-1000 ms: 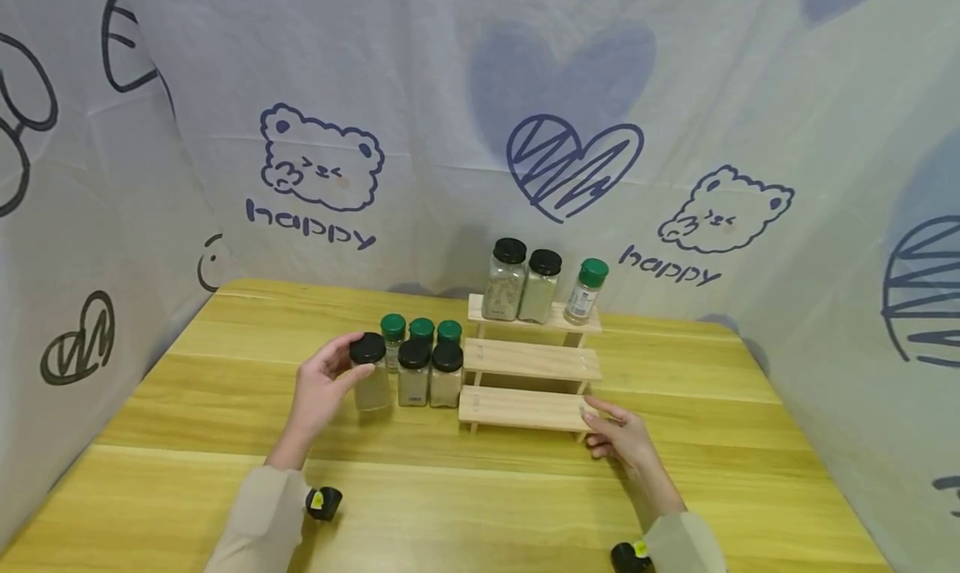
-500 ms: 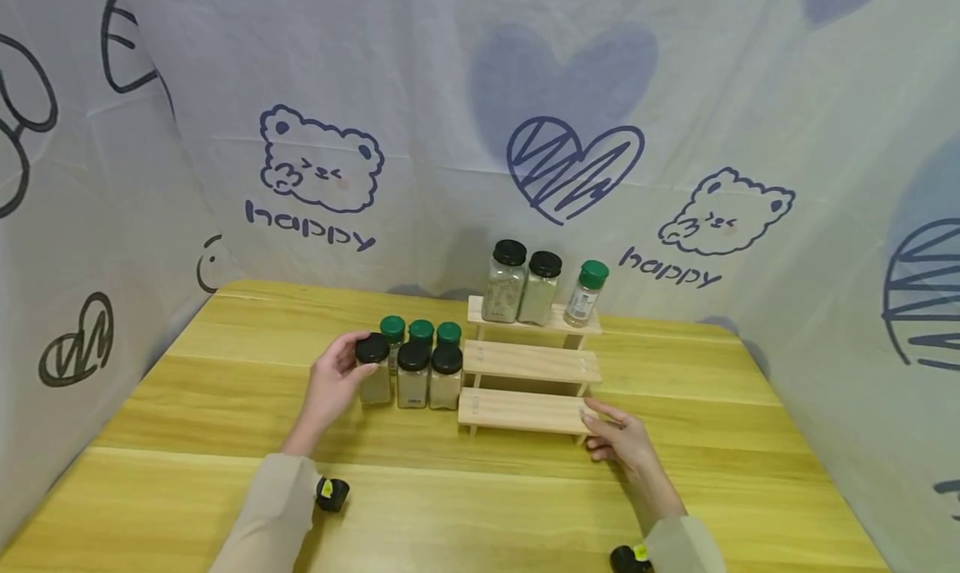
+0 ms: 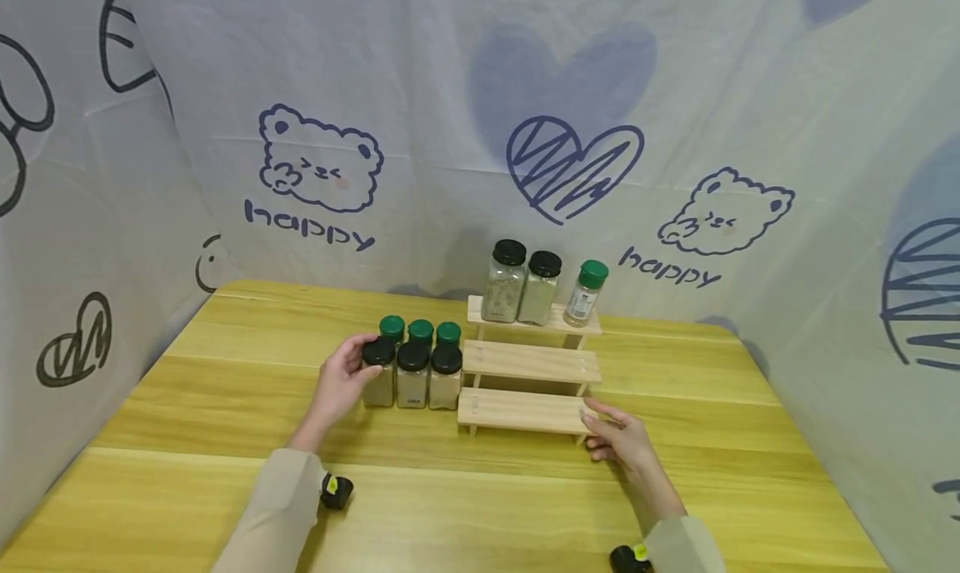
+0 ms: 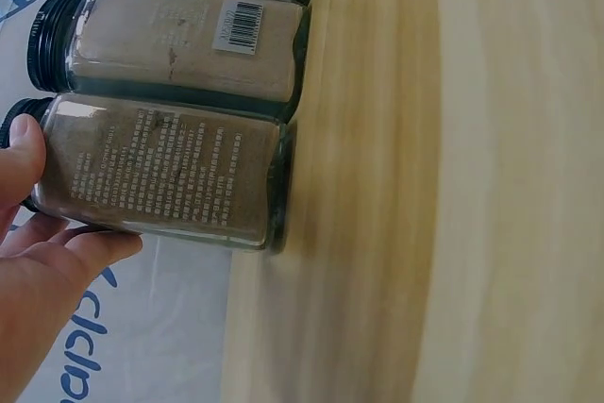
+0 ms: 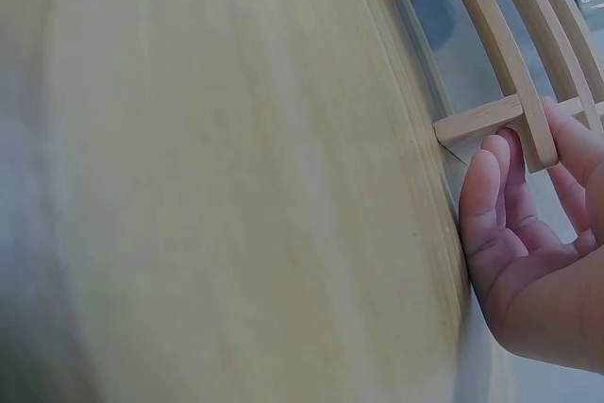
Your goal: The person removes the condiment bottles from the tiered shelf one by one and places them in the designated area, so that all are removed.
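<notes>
At the left end of a front row of black-lidded jars, my left hand holds a spice jar near its lid, thumb in front. The left wrist view shows printed text on this brown-filled spice jar, which stands close against a jar with a barcode. My right hand pinches the right end of the lowest step of a three-tier wooden rack. Seen from the right wrist, the thumb lies over the step and the curled fingers sit under its end.
Two black-lidded jars and a green-lidded jar stand on the rack's top tier. Behind the front row are several smaller green-capped jars. A printed cloth hangs behind the wooden table.
My left hand has brought the spice jar right and down onto the table, up to the other black-lidded jars. The right hand has stayed on the rack.
</notes>
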The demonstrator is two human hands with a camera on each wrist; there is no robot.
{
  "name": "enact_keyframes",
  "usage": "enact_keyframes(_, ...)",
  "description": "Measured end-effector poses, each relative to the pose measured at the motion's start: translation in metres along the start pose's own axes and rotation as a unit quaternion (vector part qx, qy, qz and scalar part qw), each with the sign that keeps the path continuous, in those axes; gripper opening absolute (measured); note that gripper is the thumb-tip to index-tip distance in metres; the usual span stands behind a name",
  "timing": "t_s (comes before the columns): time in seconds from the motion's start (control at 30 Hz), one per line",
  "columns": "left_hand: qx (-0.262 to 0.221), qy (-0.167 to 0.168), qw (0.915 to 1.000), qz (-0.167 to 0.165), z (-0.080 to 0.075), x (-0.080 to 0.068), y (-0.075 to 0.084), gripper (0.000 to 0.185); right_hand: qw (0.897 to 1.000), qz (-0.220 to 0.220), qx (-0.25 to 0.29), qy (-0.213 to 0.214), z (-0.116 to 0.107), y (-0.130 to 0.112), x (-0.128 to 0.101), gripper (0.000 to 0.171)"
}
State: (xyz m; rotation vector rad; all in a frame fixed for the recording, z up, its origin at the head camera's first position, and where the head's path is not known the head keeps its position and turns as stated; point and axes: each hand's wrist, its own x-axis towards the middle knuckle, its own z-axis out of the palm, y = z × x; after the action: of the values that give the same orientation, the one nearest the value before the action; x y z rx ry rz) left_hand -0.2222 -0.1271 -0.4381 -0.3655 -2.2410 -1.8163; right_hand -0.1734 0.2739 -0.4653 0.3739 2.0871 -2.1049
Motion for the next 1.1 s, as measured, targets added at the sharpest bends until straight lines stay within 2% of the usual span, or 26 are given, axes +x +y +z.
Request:
enact_keyframes(0.33,-0.007,-0.009,0.9997,-0.02,-0.0004,0.0009,-0.0009,0.04,1.0,-0.018,-0.003,-0.003,-0.0009,0.0036,0.0007,0.047)
enact_keyframes(0.6,-0.007,-0.023,0.9992,-0.032,-0.0043,-0.0001,-0.002,0.042,1.0,-0.017,-0.017,0.014,0.0005,0.0039,0.0025,0.045)
enact_keyframes(0.9,-0.03,-0.034,0.9977,-0.051,-0.003,-0.0017,0.0027,0.043,0.999,-0.016,-0.024,0.018,0.0016,0.0027,0.0033,0.043)
enact_keyframes(1.1,-0.044,-0.046,0.9973,-0.036,-0.0049,-0.0001,0.0018,0.045,0.999,-0.016,-0.027,0.017,0.0013,0.0021,0.0029,0.044)
